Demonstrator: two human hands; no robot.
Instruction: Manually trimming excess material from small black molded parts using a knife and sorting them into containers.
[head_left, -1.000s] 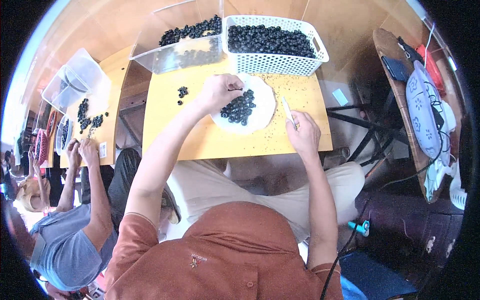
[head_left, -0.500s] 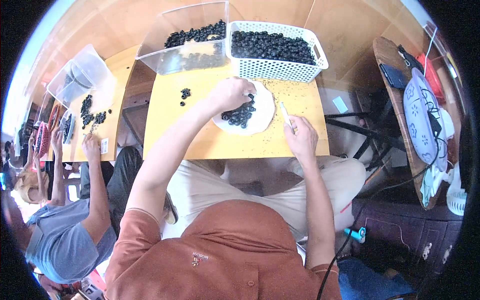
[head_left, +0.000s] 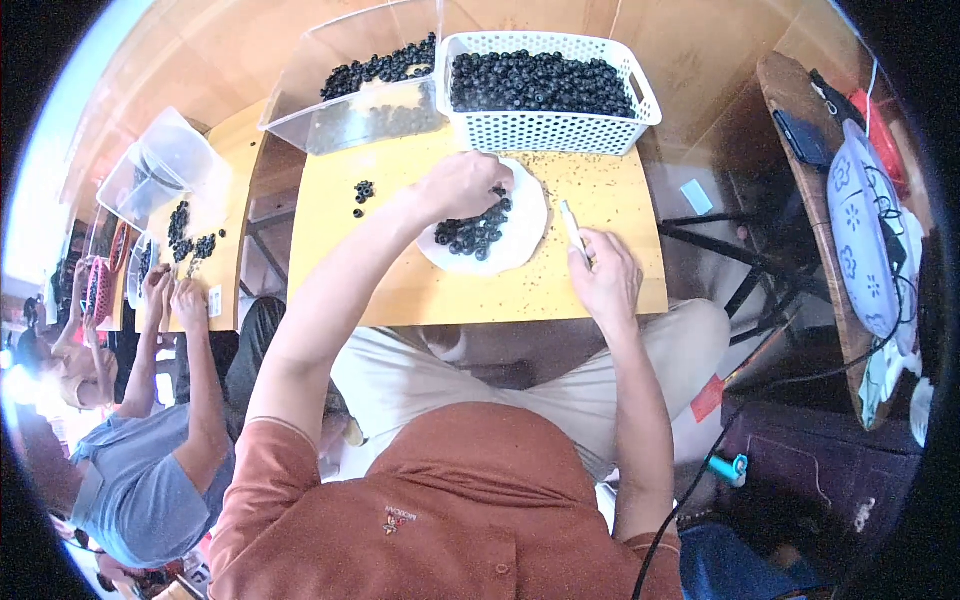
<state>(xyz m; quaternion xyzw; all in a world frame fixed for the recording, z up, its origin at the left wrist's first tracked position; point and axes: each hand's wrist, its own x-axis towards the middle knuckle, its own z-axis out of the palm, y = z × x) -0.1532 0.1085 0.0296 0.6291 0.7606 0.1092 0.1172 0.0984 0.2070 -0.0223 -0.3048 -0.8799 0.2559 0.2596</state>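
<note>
A white round plate (head_left: 524,246) lies on the yellow wooden table with a heap of small black round pieces (head_left: 472,236) on its left side. Some of those pieces look ring-like. Over the plate's upper left, my left hand (head_left: 465,185) reaches down with bent, closed fingers at the heap's top edge; what is between the fingertips is hidden. My right hand (head_left: 607,270) rests near the table's right front, wrapped round a slim white pen-like tool (head_left: 572,224) that points away from me. The exact kind of tool cannot be made out.
A white perforated basket (head_left: 545,132) full of black pieces stands at the back, beside a clear plastic bin (head_left: 375,125) holding more. Several loose black pieces (head_left: 364,190) lie at left. Dark crumbs dot the table (head_left: 600,190). A co-worker's hands (head_left: 175,300) work at the left table.
The view has shifted slightly. My left hand stays at the heap and my right hand keeps its hold on the white tool. The co-worker's hands have come closer together.
</note>
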